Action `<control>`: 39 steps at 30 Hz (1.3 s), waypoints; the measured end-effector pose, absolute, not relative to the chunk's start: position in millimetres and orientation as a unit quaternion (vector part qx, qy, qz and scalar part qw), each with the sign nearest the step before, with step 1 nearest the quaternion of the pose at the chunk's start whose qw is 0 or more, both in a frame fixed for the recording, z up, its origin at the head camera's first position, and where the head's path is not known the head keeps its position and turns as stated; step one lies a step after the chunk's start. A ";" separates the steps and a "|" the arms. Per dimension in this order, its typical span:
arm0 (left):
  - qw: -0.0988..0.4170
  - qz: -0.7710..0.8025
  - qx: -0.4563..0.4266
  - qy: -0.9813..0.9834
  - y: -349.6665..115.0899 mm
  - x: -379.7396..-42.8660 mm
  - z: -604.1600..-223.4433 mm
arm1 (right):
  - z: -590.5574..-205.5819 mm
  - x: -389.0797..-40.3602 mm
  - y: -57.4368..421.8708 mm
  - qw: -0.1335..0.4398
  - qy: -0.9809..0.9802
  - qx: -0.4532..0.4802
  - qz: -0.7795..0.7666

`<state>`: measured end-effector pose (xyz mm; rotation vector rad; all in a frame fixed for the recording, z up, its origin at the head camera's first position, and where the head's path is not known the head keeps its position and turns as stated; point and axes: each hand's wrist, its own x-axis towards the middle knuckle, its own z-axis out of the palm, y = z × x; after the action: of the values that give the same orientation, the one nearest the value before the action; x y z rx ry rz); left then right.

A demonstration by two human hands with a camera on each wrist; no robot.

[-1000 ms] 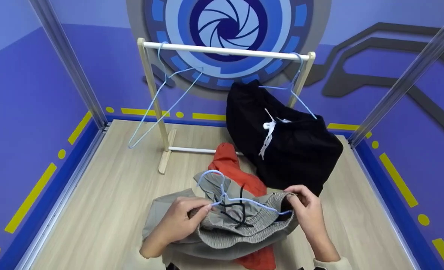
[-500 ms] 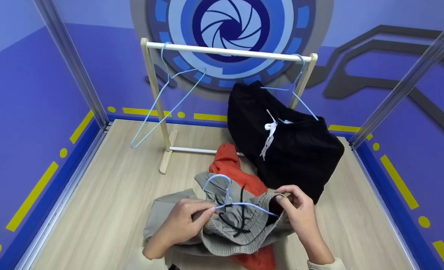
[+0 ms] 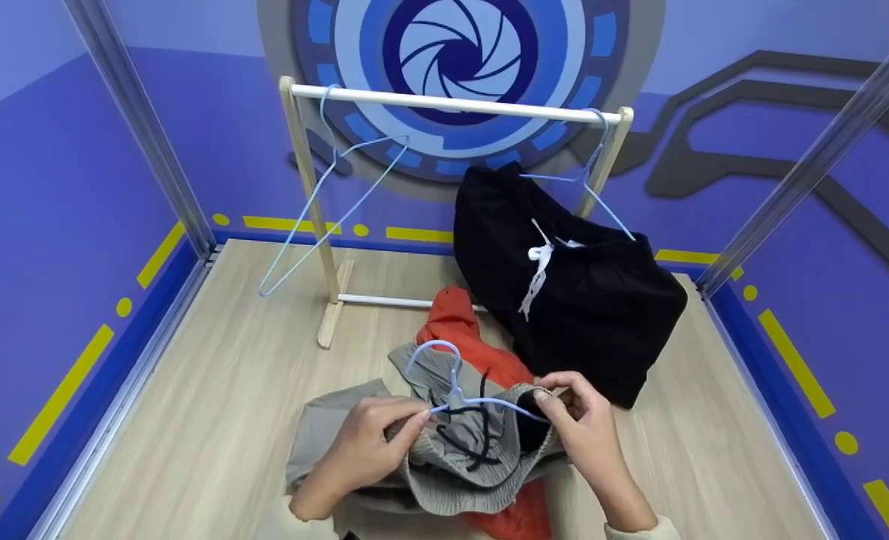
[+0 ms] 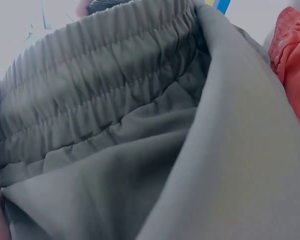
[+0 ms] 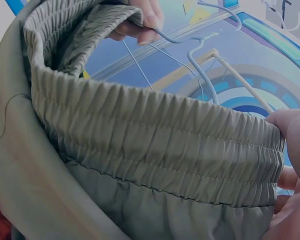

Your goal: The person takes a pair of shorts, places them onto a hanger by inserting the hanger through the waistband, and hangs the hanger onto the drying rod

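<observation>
A grey pair of pants with a gathered elastic waistband and black drawstring lies bunched at the front of the table. Over its waist sits a light blue wire hanger, hook pointing away from me. My left hand pinches the hanger's left arm together with the waistband. On the other side my right hand pinches the waistband edge, where the hanger's right arm runs into the waist opening. The right wrist view shows the gathered waistband stretched between both hands; grey cloth fills the left wrist view.
An orange garment lies partly under the grey pants. Behind stands a wooden rack with a bare blue hanger at left and black pants on a hanger at right. Blue walls enclose the table.
My right hand has moved left, bringing the right side of the waistband inward over the hanger's right end. The waist opening has narrowed. My left hand keeps its grip nearly in place.
</observation>
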<state>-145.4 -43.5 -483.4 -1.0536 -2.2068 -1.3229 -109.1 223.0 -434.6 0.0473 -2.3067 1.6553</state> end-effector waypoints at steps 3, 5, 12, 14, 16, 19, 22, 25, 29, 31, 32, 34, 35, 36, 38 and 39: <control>0.183 -0.468 -0.372 -0.780 -42.0 -145.2 -483.9 | -446.0 -111.8 226.0 0.150 -0.807 0.047 0.569; 0.182 -0.469 -0.372 -0.780 -40.8 -145.0 -484.1 | -453.3 -114.0 227.7 0.148 -0.809 0.061 0.566; 0.206 -0.479 -0.375 -0.766 -39.5 -144.5 -485.2 | -459.6 -114.6 227.7 0.157 -0.833 0.098 0.521; 0.209 -0.483 -0.374 -0.764 -40.1 -144.1 -486.2 | -455.4 -112.1 228.0 0.160 -0.836 0.113 0.512; 0.205 -0.490 -0.371 -0.762 -41.2 -143.7 -487.0 | -449.2 -108.8 229.1 0.155 -0.839 0.127 0.506; 0.204 -0.499 -0.368 -0.758 -43.1 -144.1 -487.6 | -443.2 -105.1 232.5 0.161 -0.850 0.153 0.478; 0.204 -0.508 -0.368 -0.751 -45.3 -144.8 -486.8 | -445.1 -105.2 237.8 0.187 -0.860 0.190 0.436; 0.210 -0.512 -0.375 -0.744 -46.7 -145.6 -485.1 | -459.2 -110.1 248.4 0.213 -0.865 0.223 0.396; 0.215 -0.514 -0.386 -0.735 -48.3 -146.7 -482.9 | -472.1 -115.2 258.3 0.221 -0.872 0.223 0.374; 0.210 -0.520 -0.387 -0.732 -49.2 -147.3 -482.4 | -475.0 -116.4 260.7 0.226 -0.877 0.204 0.371; 0.206 -0.523 -0.387 -0.731 -49.5 -147.6 -482.1 | -476.6 -116.9 261.3 0.230 -0.879 0.193 0.371; 0.198 -0.528 -0.384 -0.731 -49.9 -147.5 -481.0 | -483.8 -118.7 264.8 0.228 -0.885 0.175 0.366; 0.196 -0.529 -0.381 -0.733 -49.8 -147.1 -479.5 | -486.0 -118.9 265.2 0.227 -0.889 0.169 0.361; 0.194 -0.531 -0.378 -0.733 -49.8 -146.5 -477.3 | -488.3 -119.3 265.5 0.226 -0.892 0.165 0.355; 0.191 -0.533 -0.371 -0.736 -49.8 -144.4 -471.1 | -491.6 -119.4 265.2 0.229 -0.896 0.166 0.342; 0.189 -0.535 -0.368 -0.737 -50.0 -143.2 -467.4 | -492.5 -119.5 264.9 0.232 -0.898 0.167 0.335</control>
<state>-143.2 -50.0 -467.4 -1.0339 -2.0712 -1.5037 -119.5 264.9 -492.5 0.4593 -2.4664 0.9208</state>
